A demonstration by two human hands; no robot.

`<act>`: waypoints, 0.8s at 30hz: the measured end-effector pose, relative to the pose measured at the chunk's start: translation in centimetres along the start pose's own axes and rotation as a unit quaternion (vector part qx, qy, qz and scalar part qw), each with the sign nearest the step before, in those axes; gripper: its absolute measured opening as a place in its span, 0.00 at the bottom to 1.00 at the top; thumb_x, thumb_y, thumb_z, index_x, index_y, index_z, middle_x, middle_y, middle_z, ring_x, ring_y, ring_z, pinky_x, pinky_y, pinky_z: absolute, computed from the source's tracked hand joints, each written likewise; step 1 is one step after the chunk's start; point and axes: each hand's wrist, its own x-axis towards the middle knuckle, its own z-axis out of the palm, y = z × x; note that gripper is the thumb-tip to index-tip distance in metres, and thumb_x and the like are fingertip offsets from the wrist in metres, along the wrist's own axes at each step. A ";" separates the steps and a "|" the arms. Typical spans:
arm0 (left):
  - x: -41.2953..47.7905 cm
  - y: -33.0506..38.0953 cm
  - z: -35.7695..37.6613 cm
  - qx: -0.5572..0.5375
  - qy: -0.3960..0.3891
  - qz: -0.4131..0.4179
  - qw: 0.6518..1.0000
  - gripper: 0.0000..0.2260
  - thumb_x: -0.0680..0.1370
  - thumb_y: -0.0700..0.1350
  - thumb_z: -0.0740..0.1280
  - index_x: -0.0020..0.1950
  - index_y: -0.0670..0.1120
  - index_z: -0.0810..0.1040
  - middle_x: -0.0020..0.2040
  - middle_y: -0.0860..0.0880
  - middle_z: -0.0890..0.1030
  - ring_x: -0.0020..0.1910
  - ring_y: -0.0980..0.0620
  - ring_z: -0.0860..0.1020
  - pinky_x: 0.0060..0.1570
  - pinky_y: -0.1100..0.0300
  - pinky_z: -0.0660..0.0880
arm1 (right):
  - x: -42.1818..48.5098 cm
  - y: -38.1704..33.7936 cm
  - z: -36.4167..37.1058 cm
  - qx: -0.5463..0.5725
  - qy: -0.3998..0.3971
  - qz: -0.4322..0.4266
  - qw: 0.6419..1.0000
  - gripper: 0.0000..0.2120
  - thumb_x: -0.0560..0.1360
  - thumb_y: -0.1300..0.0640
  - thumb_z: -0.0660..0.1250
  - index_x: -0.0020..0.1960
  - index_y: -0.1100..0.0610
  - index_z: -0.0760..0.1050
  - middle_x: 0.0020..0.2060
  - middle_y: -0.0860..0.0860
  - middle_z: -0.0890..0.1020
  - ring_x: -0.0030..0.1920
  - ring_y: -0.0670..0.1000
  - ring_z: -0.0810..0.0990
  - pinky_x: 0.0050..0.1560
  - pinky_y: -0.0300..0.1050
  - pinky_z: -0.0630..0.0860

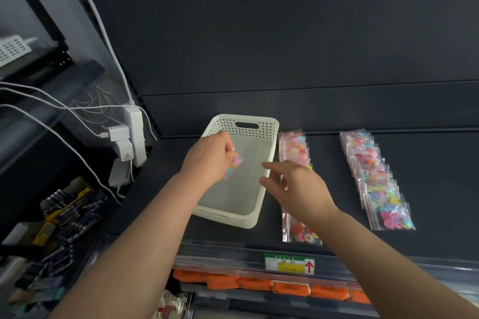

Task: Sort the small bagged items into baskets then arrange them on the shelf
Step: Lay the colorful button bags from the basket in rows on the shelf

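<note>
A button bag (234, 165) is pinched in the left hand (207, 156), basket (233, 219) just beneath the grip for dropping — right hand (300, 189) held open, empty.

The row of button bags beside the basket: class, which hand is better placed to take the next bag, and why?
Probably the right hand: it hovers open over that row of button bags, next to the white basket. The left hand is over the basket, its fingers pinching a small bag.
</note>
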 end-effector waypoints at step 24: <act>-4.8 18.0 11.3 -0.233 -0.230 0.051 0.943 0.09 0.70 0.42 0.77 0.46 0.48 0.80 0.45 0.48 0.84 0.47 0.49 0.82 0.51 0.47 0.81 | -10.4 12.7 -11.0 0.277 0.058 0.313 0.907 0.06 0.74 0.52 0.70 0.42 0.53 0.83 0.36 0.47 0.84 0.34 0.43 0.80 0.33 0.33 0.71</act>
